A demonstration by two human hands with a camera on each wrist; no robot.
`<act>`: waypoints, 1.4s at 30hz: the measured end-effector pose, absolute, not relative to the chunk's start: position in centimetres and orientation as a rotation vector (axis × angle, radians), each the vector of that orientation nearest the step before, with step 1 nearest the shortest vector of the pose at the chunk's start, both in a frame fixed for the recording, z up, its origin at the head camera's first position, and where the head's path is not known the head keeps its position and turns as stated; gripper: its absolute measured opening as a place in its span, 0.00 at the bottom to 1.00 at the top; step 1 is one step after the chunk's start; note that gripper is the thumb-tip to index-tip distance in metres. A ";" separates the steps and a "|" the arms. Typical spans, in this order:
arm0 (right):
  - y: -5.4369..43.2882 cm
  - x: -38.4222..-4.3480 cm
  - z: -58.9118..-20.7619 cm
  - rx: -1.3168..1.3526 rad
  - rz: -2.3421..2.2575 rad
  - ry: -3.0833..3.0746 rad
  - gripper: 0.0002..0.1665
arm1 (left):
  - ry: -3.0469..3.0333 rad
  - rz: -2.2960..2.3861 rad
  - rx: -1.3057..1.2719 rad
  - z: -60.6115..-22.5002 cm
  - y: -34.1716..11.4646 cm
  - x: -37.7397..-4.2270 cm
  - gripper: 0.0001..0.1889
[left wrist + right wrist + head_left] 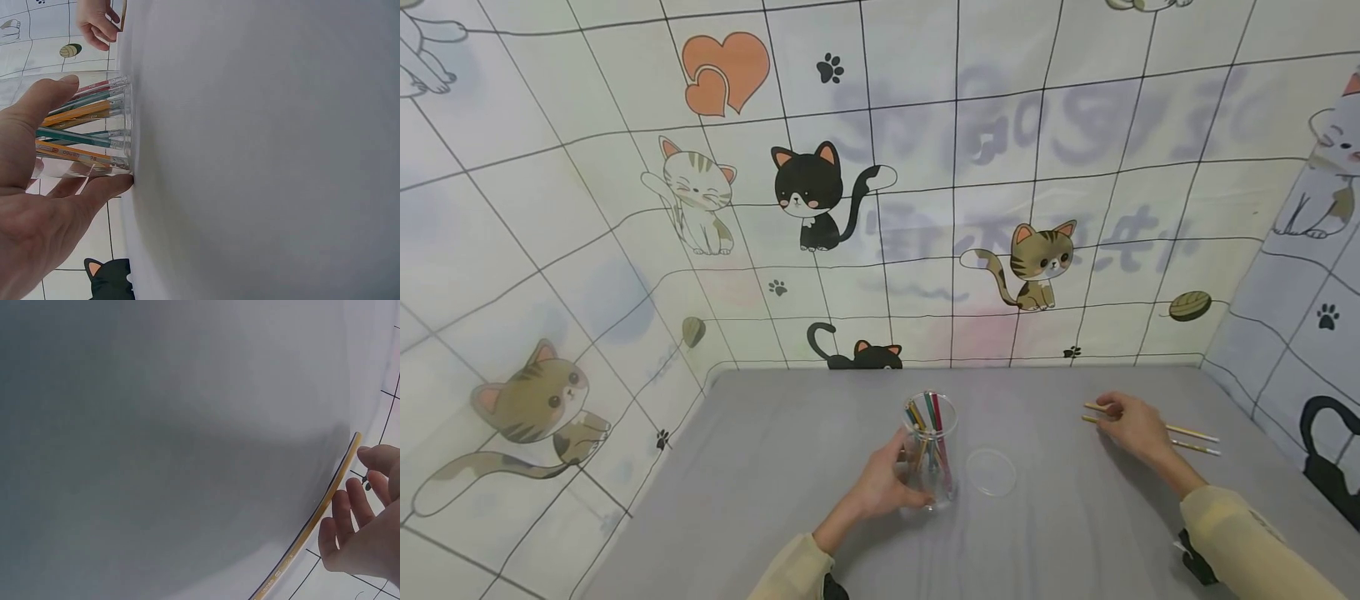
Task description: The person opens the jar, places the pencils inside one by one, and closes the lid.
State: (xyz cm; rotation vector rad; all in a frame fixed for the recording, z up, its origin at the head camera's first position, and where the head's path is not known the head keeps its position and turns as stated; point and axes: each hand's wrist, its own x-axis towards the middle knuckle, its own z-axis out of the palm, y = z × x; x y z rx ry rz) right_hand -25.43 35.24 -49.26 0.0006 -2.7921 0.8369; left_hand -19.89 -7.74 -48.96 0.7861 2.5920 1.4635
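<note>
My left hand (pixel 880 483) grips a clear jar (pixel 951 425) around its side, thumb and fingers on opposite walls. Several colored pencils (pixel 81 115) stand leaning inside, with green, yellow and red barrels. The jar stands upright on the grey table. Over at the right, my right hand (pixel 1133 427) is above two yellow pencils (pixel 1195 448) lying side by side on the cloth. In the right wrist view, the fingers of the right hand (pixel 369 515) are bent loosely beside one pencil (pixel 312 525), with a gap between thumb and forefinger.
A clear round lid (pixel 991 472) lies flat just right of the jar. Grey cloth covers the table (pixel 760 467). Cat-printed curtains (pixel 925 208) hang behind it and at both sides. A black curved object (pixel 1330 458) is at the right edge.
</note>
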 end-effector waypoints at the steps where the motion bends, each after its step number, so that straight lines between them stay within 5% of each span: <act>1: 35.2 -25.4 -49.2 0.006 0.824 -2.795 0.20 | 2.595 1.460 0.788 -49.0 -7.7 -19.9 0.54; 27: 35.4 -25.3 -48.2 0.183 0.631 -2.871 0.08 | 2.626 1.451 0.854 -49.0 -7.5 -20.1 0.52; 42: 33.4 -24.5 -43.4 0.353 0.791 -2.727 0.08 | 2.599 1.481 0.829 -49.3 -7.7 -20.0 0.53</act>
